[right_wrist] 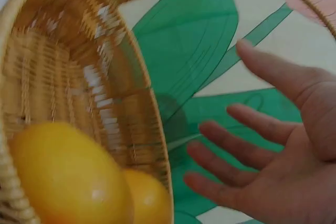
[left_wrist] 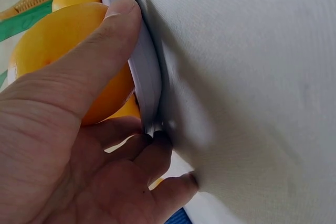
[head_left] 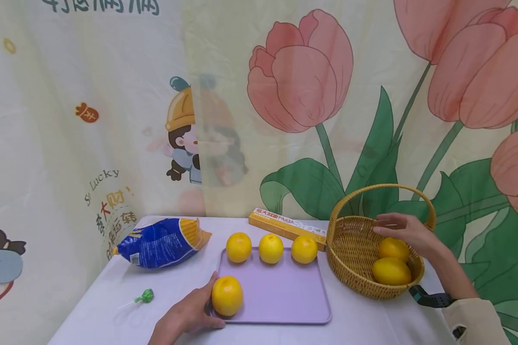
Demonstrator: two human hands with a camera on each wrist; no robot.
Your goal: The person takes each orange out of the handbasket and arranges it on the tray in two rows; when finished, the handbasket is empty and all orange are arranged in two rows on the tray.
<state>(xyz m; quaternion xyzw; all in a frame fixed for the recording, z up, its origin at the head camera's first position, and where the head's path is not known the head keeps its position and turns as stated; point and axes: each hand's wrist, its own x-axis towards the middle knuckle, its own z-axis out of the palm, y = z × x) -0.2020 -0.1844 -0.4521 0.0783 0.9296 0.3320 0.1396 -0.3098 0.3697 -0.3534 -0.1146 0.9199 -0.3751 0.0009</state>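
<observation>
My left hand (head_left: pixel 191 306) grips the front left corner of a lilac tray (head_left: pixel 285 290), its thumb along the front rim and its fingers bent round the side. Beside that thumb, an orange (head_left: pixel 227 296) sits in the tray's corner. Across the tray's far end stand three more oranges, left (head_left: pixel 239 247), middle (head_left: pixel 271 248) and right (head_left: pixel 304 249). My right hand (head_left: pixel 407 232) hovers over the right side of a wicker basket (head_left: pixel 349 268), fingers spread and holding nothing. Inside the basket lie two yellow-orange fruits, one in front (head_left: pixel 391 271) and one behind (head_left: pixel 394 250).
Behind the tray lies a long pasta box (head_left: pixel 287 227), close to the basket. A blue and yellow snack bag (head_left: pixel 161 243) is at the back left, with a green-wrapped lollipop (head_left: pixel 146 296) nearer. A printed curtain (head_left: pixel 224 201) hangs behind the white-covered table (head_left: pixel 90 306).
</observation>
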